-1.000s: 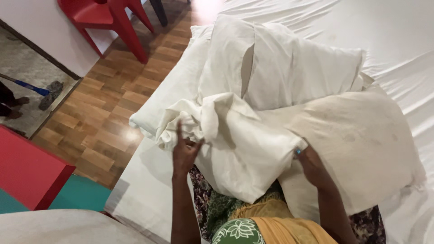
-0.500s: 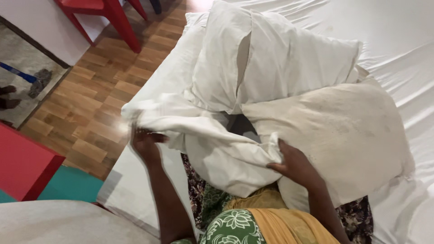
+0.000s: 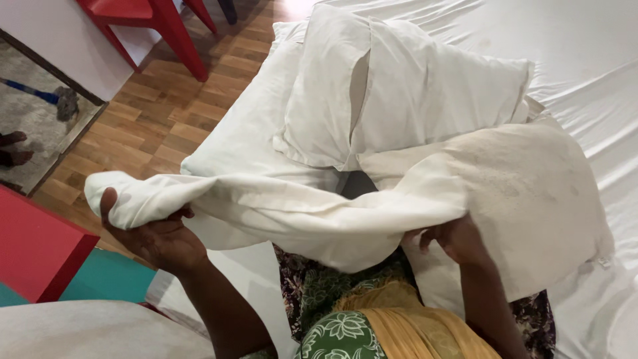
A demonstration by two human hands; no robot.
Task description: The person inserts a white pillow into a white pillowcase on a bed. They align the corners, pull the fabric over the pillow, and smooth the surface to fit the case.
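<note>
head view, hands (image 3: 156,236) wider apart, pillowcase (image 3: 292,213) now stretched

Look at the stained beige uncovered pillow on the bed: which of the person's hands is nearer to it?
Right. The right hand grips the white pillowcase directly in front of the stained beige pillow, seemingly touching it. The left hand holds the pillowcase's other end, well off to the left, over the floor.

Both hands (image 3: 156,236) apart, seemingly clenched

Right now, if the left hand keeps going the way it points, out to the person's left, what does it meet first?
Probably the red table: the left hand, gripping one end of the white pillowcase, points toward it past the bed edge. Depth is unclear; it might pass above.
</note>
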